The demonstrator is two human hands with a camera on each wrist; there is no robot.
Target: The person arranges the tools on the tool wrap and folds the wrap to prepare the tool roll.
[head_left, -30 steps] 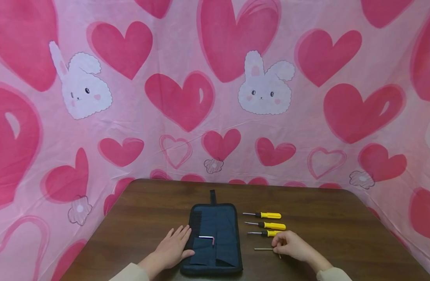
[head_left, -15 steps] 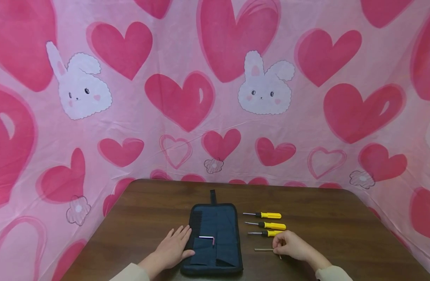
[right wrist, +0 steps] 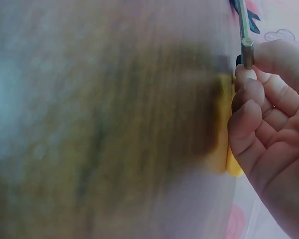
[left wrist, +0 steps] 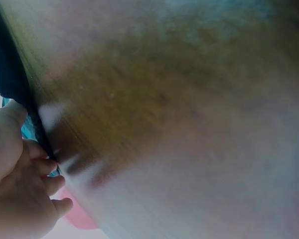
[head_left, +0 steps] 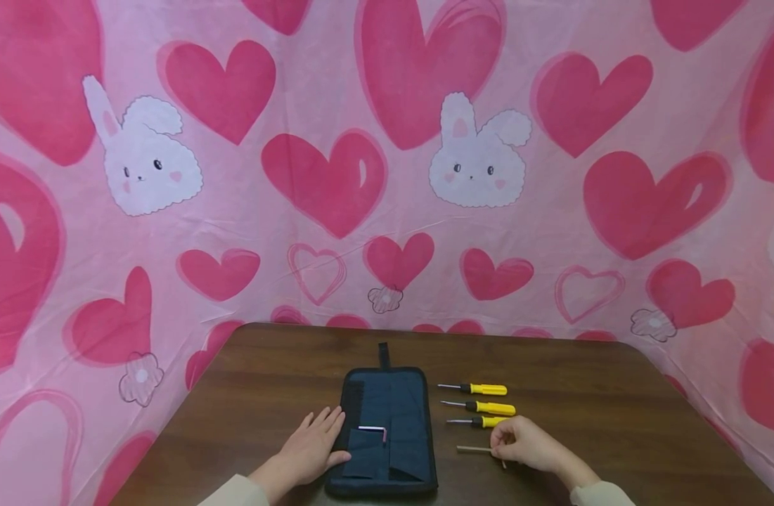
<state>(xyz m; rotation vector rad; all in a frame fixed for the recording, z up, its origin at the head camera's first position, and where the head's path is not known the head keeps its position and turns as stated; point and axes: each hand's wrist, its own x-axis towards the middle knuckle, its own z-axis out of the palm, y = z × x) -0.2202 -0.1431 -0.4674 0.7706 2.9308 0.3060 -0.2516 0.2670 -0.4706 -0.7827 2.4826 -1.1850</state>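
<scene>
A dark blue tool pouch (head_left: 407, 400) with black edging lies open on the table. One hex key (head_left: 370, 428) with a pinkish short arm pokes out of its lower left pocket. My left hand (head_left: 312, 446) rests with straight fingers along the pouch's left edge, its thumb over the lower part; the left wrist view shows these fingers (left wrist: 52, 184) at the dark edging. To the right of the pouch, my right hand (head_left: 527, 443) pinches another L-shaped hex key (head_left: 474, 449) between thumb and fingers near its bend. Its long arm points left, towards the pouch, close over the tabletop.
Three yellow-handled screwdrivers, the far one (head_left: 488, 388), the middle one (head_left: 495, 407) and the near one (head_left: 488, 422), lie in a row right of the pouch, tips leftward. My right hand overlaps the near handle's end. A pink heart-print cloth (head_left: 323, 84) hangs behind the brown table (head_left: 273, 372).
</scene>
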